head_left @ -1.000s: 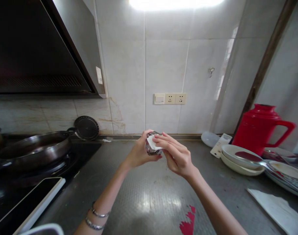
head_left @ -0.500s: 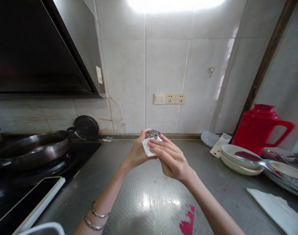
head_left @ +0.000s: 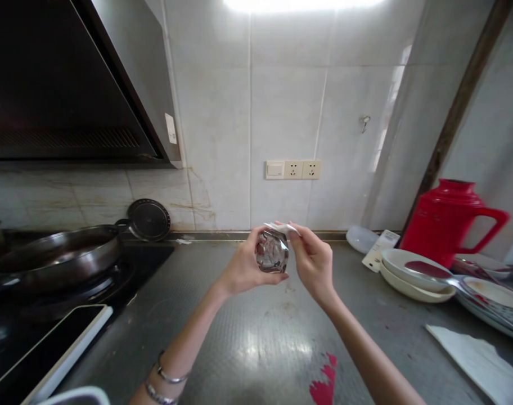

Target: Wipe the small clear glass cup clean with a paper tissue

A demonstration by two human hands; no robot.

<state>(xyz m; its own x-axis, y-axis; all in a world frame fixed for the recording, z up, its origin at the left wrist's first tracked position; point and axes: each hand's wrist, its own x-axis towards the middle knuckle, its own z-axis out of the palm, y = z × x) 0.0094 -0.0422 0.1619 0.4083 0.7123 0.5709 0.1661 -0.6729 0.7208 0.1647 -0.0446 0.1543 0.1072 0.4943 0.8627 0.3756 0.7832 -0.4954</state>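
My left hand (head_left: 242,265) is wrapped round a smoky, see-through glass (head_left: 271,252) with a faceted surface, its round end turned toward me. Pinched in my right hand (head_left: 315,261) is a white paper tissue (head_left: 282,227), pressed against the top edge of the glass. The fingertips of my right hand are partly hidden behind the tissue and glass. Both hands are raised over the grey metal counter (head_left: 256,337), close to the tiled wall.
A steel pan (head_left: 66,256) stands on the black stove at left, with a phone (head_left: 49,351) before it. At right are a red thermos jug (head_left: 442,222), stacked bowls (head_left: 417,275), plates and a white napkin (head_left: 476,360). A red patch (head_left: 324,382) marks the counter's front.
The tissue has moved from the near side of the glass up to its top edge. The glass now shows its round end toward me, and my right hand has shifted right.
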